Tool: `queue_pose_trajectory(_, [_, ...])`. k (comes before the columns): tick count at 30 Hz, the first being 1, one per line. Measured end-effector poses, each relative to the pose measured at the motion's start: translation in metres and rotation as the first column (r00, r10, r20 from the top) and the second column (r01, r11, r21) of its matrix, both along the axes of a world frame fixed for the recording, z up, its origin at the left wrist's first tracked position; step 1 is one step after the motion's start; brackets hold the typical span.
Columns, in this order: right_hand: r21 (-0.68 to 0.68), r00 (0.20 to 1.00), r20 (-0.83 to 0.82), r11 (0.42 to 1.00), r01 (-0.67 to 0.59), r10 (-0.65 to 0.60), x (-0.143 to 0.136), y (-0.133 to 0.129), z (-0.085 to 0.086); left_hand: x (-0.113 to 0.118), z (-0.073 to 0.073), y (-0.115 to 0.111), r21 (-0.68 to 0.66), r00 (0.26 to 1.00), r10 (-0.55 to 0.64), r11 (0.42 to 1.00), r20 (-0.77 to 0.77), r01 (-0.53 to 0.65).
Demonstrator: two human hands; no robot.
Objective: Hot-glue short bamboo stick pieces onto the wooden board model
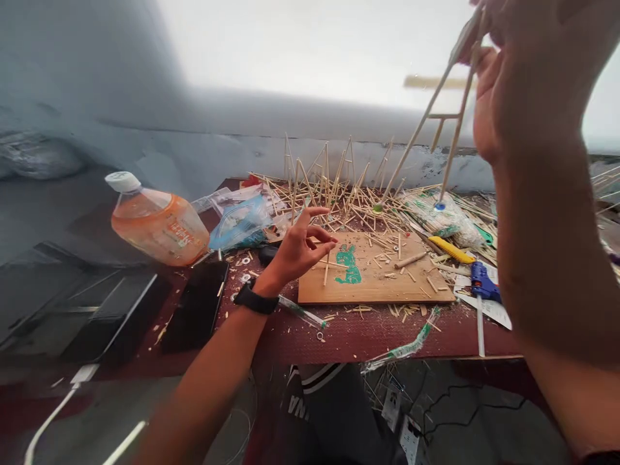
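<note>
My right hand point(498, 84) is raised at the upper right, its fingers closed round the top of a thin wooden stick frame point(444, 116). Two long legs of the frame slant down, joined by a crosspiece, with green and blue bits at their lower ends. Over the left part of a wooden board point(378, 294) is my left hand point(307, 248), wearing a black watch. Its thumb and fingers curve towards each other, and a small stick piece point(326, 270) hangs below the fingertips, apparently pinched. A green drawing point(349, 265) marks the board beside it.
Behind the board lies a heap of sticks point(339, 194) with upright stick frames. A blue glue gun point(482, 282) and yellow cutter point(451, 249) are on the right. An orange-labelled bottle point(162, 223), a black phone point(196, 310) and plastic bags point(245, 216) are on the left.
</note>
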State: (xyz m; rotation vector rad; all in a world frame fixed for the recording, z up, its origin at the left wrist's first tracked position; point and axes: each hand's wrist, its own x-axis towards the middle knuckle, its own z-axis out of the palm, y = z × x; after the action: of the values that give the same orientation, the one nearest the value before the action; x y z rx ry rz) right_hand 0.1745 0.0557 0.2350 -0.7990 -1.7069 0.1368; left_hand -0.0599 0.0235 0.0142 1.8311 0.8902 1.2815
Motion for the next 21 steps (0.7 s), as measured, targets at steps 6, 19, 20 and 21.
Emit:
queue_pose_trajectory(6, [0.075,0.978,-0.057,0.977,-0.198,0.203,-0.019,-0.007,-0.032,0.002,-0.002,0.001,-0.038,0.999,-0.002,0.999,-0.035,0.0])
queue_pose_trajectory(19, [0.029,0.846,-0.161,0.86,-0.51,0.508,-0.041,0.016,-0.083,0.0,-0.006,0.001,-0.115,0.995,0.038,0.992,-0.091,-0.049])
queue_pose_trajectory(20, [0.023,0.841,-0.162,0.854,-0.52,0.516,-0.041,0.017,-0.085,0.0,-0.006,0.001,-0.117,0.994,0.051,0.991,-0.095,-0.062])
queue_pose_trajectory(21, [0.017,0.836,-0.167,0.849,-0.528,0.523,-0.04,0.018,-0.087,0.001,-0.006,0.001,-0.117,0.993,0.064,0.99,-0.101,-0.076])
